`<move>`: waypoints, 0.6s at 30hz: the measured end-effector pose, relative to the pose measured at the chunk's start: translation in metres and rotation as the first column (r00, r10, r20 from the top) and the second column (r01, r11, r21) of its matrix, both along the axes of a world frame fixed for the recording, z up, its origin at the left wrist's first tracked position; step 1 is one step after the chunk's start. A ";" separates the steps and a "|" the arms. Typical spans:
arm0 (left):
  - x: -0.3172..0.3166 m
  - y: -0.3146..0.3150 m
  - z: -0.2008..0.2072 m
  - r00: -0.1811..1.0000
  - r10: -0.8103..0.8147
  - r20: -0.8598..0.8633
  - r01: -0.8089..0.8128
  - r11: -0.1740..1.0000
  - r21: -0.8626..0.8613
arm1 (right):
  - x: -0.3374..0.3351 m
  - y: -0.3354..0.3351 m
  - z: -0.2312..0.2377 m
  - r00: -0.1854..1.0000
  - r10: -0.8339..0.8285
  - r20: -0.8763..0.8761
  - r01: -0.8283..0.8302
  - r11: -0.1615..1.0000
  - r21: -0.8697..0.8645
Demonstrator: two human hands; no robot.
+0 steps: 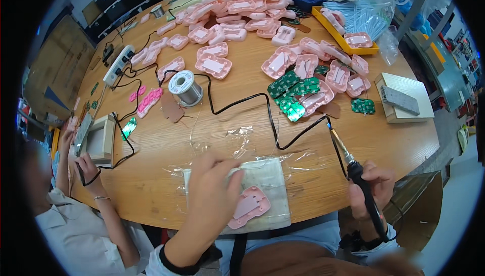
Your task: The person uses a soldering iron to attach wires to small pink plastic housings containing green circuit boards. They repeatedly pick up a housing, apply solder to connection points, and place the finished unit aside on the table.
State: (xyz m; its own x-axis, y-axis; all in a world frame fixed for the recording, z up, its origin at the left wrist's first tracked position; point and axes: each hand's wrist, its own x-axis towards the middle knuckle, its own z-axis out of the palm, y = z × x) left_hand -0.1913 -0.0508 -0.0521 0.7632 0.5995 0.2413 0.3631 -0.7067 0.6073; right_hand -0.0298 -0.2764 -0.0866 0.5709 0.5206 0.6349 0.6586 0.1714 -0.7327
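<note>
My right hand [380, 187] grips a soldering iron [356, 175] by its black handle, its metal tip pointing up and away from me. At the table's near edge lies a whitish cloth pad [275, 185] with a pink plastic shell [254, 206] on it. Over the pad's left side is my left hand [208, 195], its fingers bent and apart. I see nothing held in it. It partly covers the shell, and whether it touches the shell I cannot tell. Clear plastic film [240, 137] shows around the pad.
A solder spool [186, 89] stands beyond my left hand, near a black cable [242, 98]. Green circuit boards [290, 94] lie by piled pink shells [242, 8]. At right is a block [399, 99] on a light wooden box [417, 91]. A co-worker's hand [90, 172] is at left.
</note>
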 end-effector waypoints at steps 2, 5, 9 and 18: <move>0.022 0.000 -0.009 0.994 -0.081 -0.074 0.084 0.996 0.031 | 0.000 0.000 0.000 0.994 0.070 -0.085 -0.067 0.997 0.035; 0.060 0.001 -0.021 0.983 -0.120 -0.139 0.124 0.992 0.024 | 0.002 0.003 -0.001 0.995 0.096 -0.024 -0.097 0.995 -0.025; 0.077 0.013 -0.015 0.941 -0.196 -0.276 0.127 0.960 -0.249 | -0.003 0.006 0.003 0.975 0.133 -0.179 -0.121 0.990 0.075; 0.002 -0.007 0.034 0.939 -0.344 0.000 0.338 0.924 0.180 | 0.002 0.049 0.034 0.853 0.227 -0.470 -0.269 0.963 -0.024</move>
